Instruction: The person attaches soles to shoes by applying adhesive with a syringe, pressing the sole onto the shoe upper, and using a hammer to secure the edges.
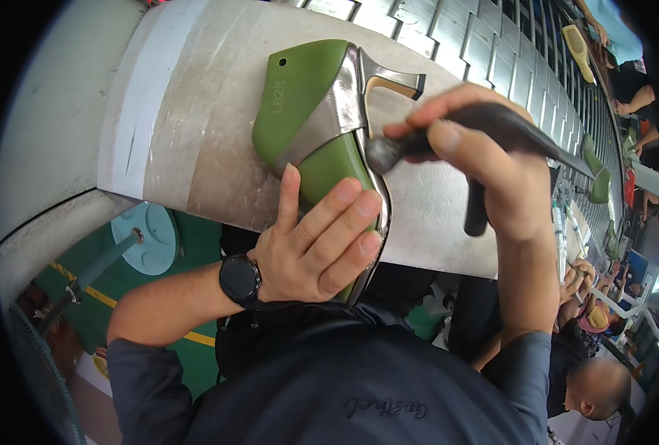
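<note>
A silver high-heeled shoe [346, 95] lies on its side on the bench, with a green shoe last [300, 93] inside it. Its slim curved heel [394, 75] points right, and the toe end is toward my body. My left hand [311, 241] lies over the toe part, fingers across the last up to the sole's edge; its thumb is hidden. In my right hand [485, 159] is a dark hammer [485, 122], gripped close to the head. The hammer's round face is at the sole's edge around mid-shoe; whether it touches I cannot tell.
The shoe rests on a worn metal bench [218, 133]. Beyond runs a slatted metal conveyor [485, 44], with a yellow shoe-shaped piece [578, 53] and another green last [598, 184]. Below left is a light-blue disc [145, 237]. Several people work at the right.
</note>
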Demonstrator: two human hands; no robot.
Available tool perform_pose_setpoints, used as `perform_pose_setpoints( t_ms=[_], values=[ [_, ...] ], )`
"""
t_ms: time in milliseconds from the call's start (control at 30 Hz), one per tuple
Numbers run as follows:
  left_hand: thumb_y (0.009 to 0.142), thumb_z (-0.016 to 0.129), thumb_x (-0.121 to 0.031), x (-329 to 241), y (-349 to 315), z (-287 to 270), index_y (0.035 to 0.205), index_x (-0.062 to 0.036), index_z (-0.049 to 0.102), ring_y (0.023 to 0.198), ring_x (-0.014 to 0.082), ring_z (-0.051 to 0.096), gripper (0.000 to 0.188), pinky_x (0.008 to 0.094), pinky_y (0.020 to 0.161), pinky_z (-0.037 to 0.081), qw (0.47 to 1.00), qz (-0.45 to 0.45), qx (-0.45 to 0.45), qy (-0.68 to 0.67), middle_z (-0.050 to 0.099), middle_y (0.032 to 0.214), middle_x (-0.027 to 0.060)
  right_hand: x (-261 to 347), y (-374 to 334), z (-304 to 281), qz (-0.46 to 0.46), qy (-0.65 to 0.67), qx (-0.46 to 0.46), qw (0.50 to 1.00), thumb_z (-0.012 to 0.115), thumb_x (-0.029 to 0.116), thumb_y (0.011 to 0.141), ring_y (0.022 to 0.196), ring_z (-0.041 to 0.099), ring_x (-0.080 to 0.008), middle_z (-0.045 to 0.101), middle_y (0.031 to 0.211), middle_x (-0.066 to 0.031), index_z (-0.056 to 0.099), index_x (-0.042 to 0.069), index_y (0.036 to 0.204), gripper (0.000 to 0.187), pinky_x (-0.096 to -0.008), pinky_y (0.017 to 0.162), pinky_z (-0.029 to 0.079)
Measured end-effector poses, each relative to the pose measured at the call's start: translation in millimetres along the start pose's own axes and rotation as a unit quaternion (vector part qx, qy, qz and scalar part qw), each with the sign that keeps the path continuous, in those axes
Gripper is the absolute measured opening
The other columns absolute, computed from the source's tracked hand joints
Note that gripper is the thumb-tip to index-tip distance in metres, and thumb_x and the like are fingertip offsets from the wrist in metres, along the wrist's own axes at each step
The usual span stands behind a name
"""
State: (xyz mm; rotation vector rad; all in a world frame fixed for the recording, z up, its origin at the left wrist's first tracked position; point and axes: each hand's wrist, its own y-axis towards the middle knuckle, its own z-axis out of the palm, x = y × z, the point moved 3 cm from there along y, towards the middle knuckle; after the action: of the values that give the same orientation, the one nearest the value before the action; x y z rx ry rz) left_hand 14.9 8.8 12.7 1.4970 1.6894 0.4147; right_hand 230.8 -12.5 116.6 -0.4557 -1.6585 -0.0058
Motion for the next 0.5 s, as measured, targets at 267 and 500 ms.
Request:
perform_pose_setpoints(
  t_ms=[267, 500],
  values=[
    [0.101, 0.061, -0.017, -34.5, 8.9, -10.1, 0.146, -0.0047, 0.044, 0.142, 0.0392, 0.051, 0.049, 0.0705, 0.119, 0.025, 0.997, -0.049, 0.037, -0.045, 0.052, 0.151, 0.0235, 5.7, -27.0, 26.7, -0.135, 0.034, -0.124, 0.982, 0.066, 0.017, 0.101, 0.087, 0.073, -0.0189, 0.075, 0.113, -0.0198, 0.062, -0.005, 0.120, 0.029, -0.0294, 0.077, 0.058],
    [0.069, 0.091, -0.035, 2.4, 28.5, -42.6, 0.156, -0.0045, 0.037, 0.149, 0.0427, 0.040, 0.107, 0.0701, 0.116, 0.033, 0.986, -0.021, 0.167, -0.020, 0.039, 0.161, 0.0266, 9.4, -75.2, -5.5, -0.038, 0.030, -0.167, 0.985, 0.052, 0.041, 0.107, 0.076, 0.076, -0.0257, 0.074, 0.103, -0.0279, 0.062, -0.007, 0.114, 0.050, -0.0322, 0.069, 0.063]
  ],
)
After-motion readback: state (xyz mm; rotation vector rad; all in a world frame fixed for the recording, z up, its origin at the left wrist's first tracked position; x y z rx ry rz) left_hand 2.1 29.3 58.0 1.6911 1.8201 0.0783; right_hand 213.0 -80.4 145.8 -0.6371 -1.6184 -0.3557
